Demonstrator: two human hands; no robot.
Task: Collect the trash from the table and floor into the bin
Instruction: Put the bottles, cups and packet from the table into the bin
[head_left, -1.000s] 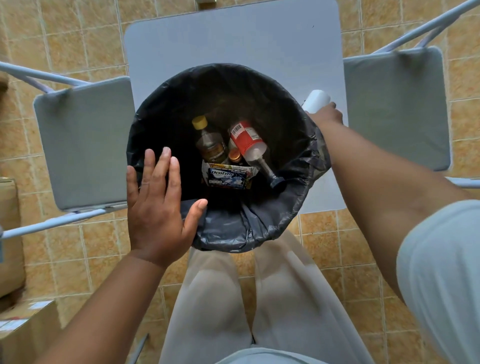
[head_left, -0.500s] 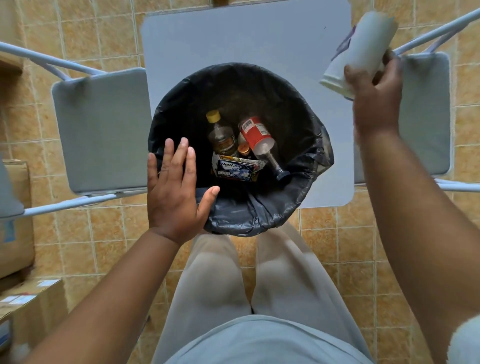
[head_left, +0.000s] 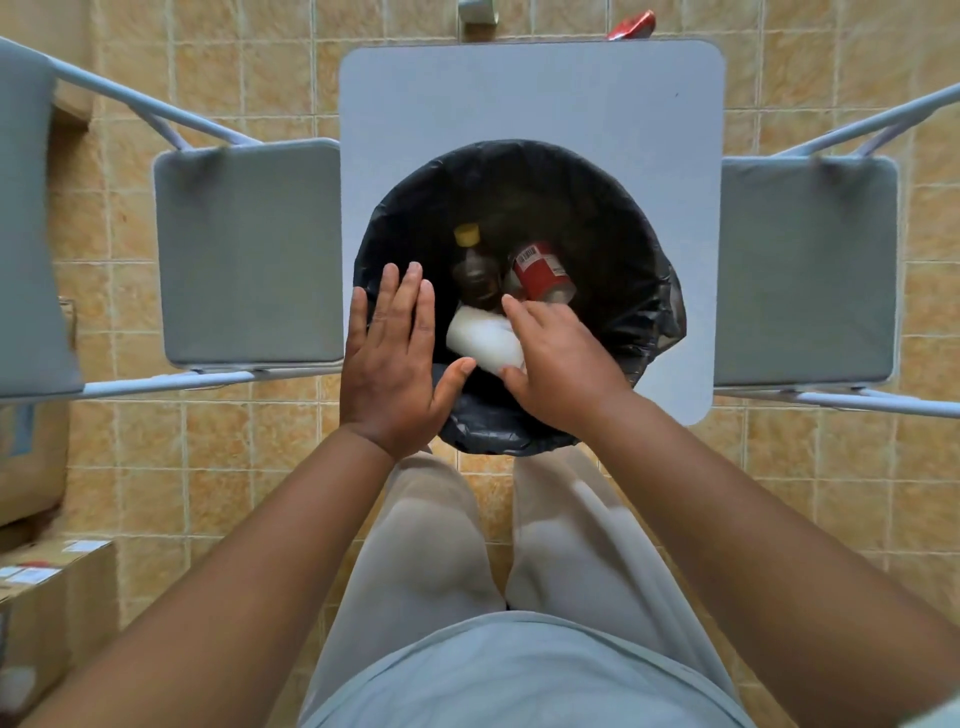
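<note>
**White cup over the bin**

The right hand (head_left: 561, 364) grasps a white cup (head_left: 480, 340) on its side inside the mouth of the black-lined bin (head_left: 644, 291). The left hand (head_left: 389, 358) is flat and released on the bin's near-left rim, just beside the cup.

Bin (head_left: 649, 332) at near edge of counter (head_left: 530, 98), between two chairs: one chair (head_left: 249, 249) left, other chair (head_left: 805, 270) right. In bin: bottle (head_left: 474, 270) left of can (head_left: 540, 270), cup (head_left: 480, 338) nearer, before both. Left hand (head_left: 392, 364) over bin's near-left rim; right hand (head_left: 561, 364) over bin, touching cup. Wrapper (head_left: 631, 26) on floor behind counter. Boxes (head_left: 36, 603) on floor far left.
</note>
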